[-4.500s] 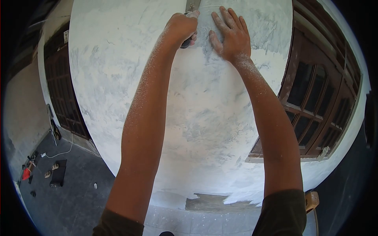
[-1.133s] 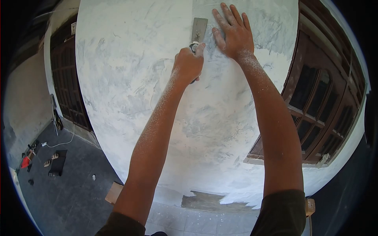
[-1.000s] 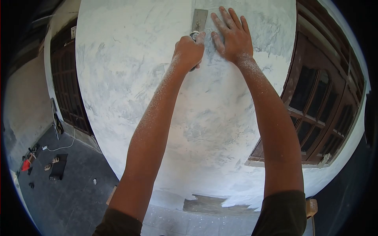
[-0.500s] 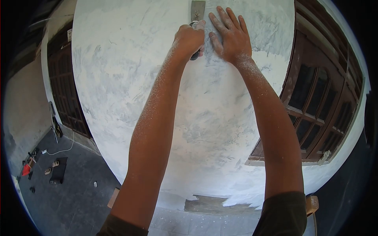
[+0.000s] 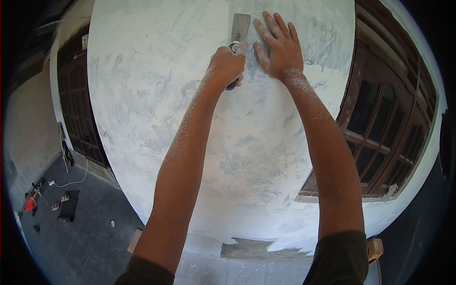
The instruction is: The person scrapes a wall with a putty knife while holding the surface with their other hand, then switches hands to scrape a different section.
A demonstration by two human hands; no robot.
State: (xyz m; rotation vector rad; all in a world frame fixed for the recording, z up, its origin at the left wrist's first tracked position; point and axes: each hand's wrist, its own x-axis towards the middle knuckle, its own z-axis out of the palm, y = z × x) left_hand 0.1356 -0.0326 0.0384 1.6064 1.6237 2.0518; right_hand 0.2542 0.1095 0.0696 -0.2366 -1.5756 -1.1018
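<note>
My left hand (image 5: 229, 65) is wrapped round the dark handle of a scraper (image 5: 241, 27), whose flat metal blade points up against the wall. The wall (image 5: 156, 85) is whitish with grey, patchy smears. Beside the blade, on its right, my right hand (image 5: 280, 50) lies against the wall with its fingers spread and holds nothing. Pale dust covers both hands and forearms.
On the right is a brown wooden window (image 5: 375, 118) with glass panes. A dark door (image 5: 78, 104) stands at the left. Sandals (image 5: 60, 202), a dark mat (image 5: 69, 206), a white cable (image 5: 71, 184) and a red item (image 5: 30, 204) lie on the floor.
My left hand and the scraper have moved down the wall, and the blade now leans slightly to the right. My right hand has stayed in nearly the same place.
</note>
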